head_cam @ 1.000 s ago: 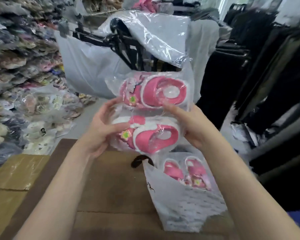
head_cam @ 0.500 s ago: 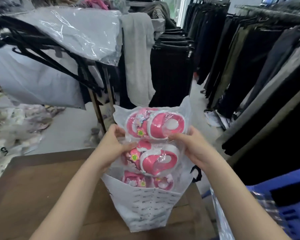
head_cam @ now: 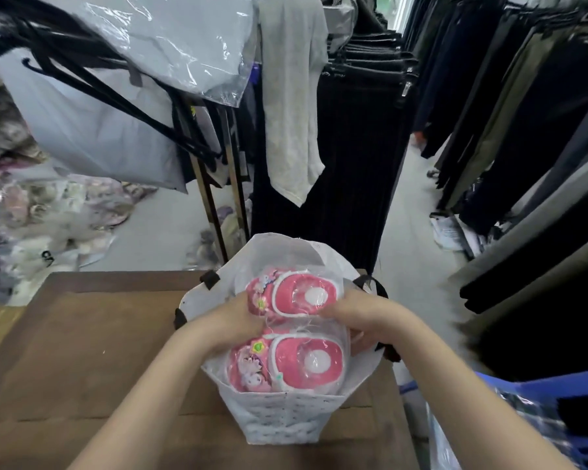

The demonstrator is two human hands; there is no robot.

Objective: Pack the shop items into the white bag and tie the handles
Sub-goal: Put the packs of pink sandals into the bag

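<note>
A white bag (head_cam: 282, 415) with black handles stands open on the brown table (head_cam: 92, 351). Inside lie clear plastic packs of pink children's shoes with white trim: an upper pack (head_cam: 296, 296) and a lower pack (head_cam: 286, 364). My left hand (head_cam: 238, 320) grips the packs from the left, between the two, inside the bag's mouth. My right hand (head_cam: 360, 317) holds the plastic wrapping from the right, fingers curled over the pack edge. One black handle (head_cam: 374, 286) sticks out at the right rim, another (head_cam: 179, 317) at the left.
A rack with dark hanging trousers (head_cam: 360, 130) and a grey cloth (head_cam: 292, 96) stands behind the table. More dark garments (head_cam: 523, 130) hang at right. Bagged shoes (head_cam: 31, 215) pile up at left. A blue crate (head_cam: 540, 401) sits at the lower right.
Both hands have lowered the shoe packs from above the bag down into its mouth. The view has swung right, away from the shoe piles toward the clothing racks.
</note>
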